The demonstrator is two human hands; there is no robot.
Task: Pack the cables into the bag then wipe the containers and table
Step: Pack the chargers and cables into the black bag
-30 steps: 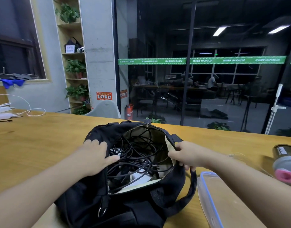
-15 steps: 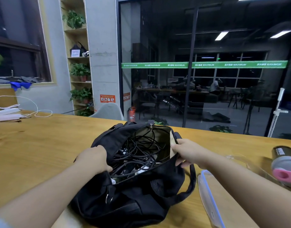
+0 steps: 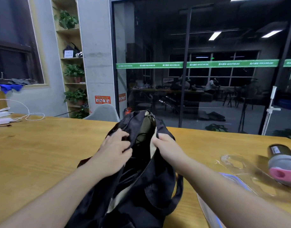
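Now both hands grip the black bag (image 3: 141, 186): left hand (image 3: 114, 151) and right hand (image 3: 167, 149) pinch opposite rim edges, cables (image 3: 139, 137) between.

Between the fingertips of the left hand (image 3: 114, 149) and right hand (image 3: 168, 149), the cables (image 3: 140, 137) barely show inside the black bag (image 3: 146, 183). The bag's near end runs off the bottom edge. Right of the right fingers, a blurred clear container (image 3: 230, 180) hides behind the forearm.
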